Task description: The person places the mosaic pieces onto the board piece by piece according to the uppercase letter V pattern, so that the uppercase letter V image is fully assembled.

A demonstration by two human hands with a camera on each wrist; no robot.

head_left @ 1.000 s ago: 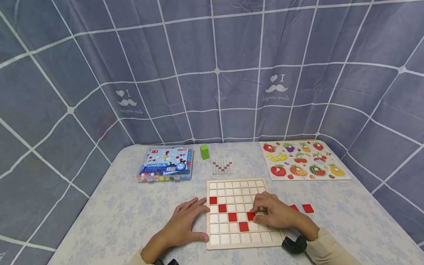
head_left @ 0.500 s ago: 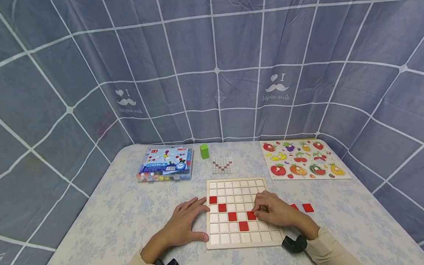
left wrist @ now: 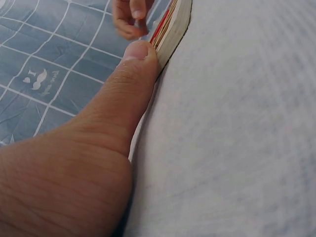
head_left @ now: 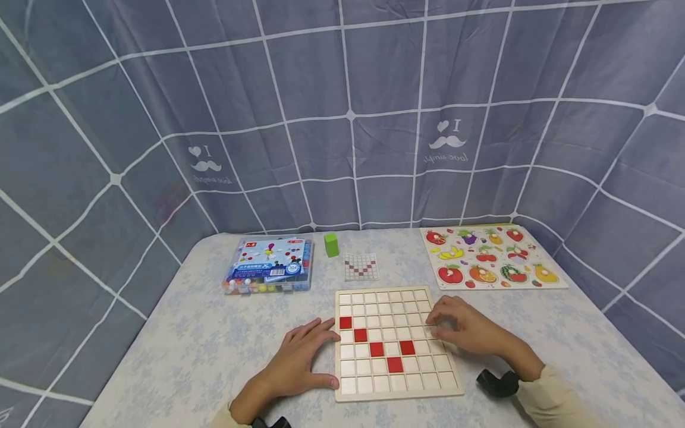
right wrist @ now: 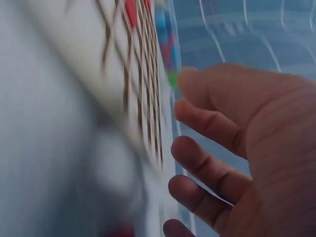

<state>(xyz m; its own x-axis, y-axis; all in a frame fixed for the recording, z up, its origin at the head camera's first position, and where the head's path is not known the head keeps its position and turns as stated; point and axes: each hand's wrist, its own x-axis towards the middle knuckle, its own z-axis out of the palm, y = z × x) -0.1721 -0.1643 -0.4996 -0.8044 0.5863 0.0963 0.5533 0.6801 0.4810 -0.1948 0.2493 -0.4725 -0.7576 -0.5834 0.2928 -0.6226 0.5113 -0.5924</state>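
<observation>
A wooden grid board (head_left: 401,397) lies on the table with several red square tiles (head_left: 394,365) set in its cells. They form a descending diagonal from the left, plus one tile (head_left: 407,348) up to the right. My left hand (head_left: 299,362) rests at the board's left edge, fingers spread, its thumb (left wrist: 133,64) against the rim. Over the right edge hovers my right hand (head_left: 468,327). In the right wrist view its fingers (right wrist: 197,153) are apart and loosely bent, with nothing between them. A blurred red patch (right wrist: 118,231) shows low in that view.
Behind the board lies a small pattern card (head_left: 361,267) with a V of coloured squares. A green block (head_left: 331,245) and a clear plastic box of coloured parts (head_left: 270,264) stand at the back left. A fruit puzzle board (head_left: 492,258) lies at the back right.
My right hand has let go of the red tile, which now lies in its cell, and has moved right and up. It now covers the loose red tiles beside the board. My left hand stays put.
</observation>
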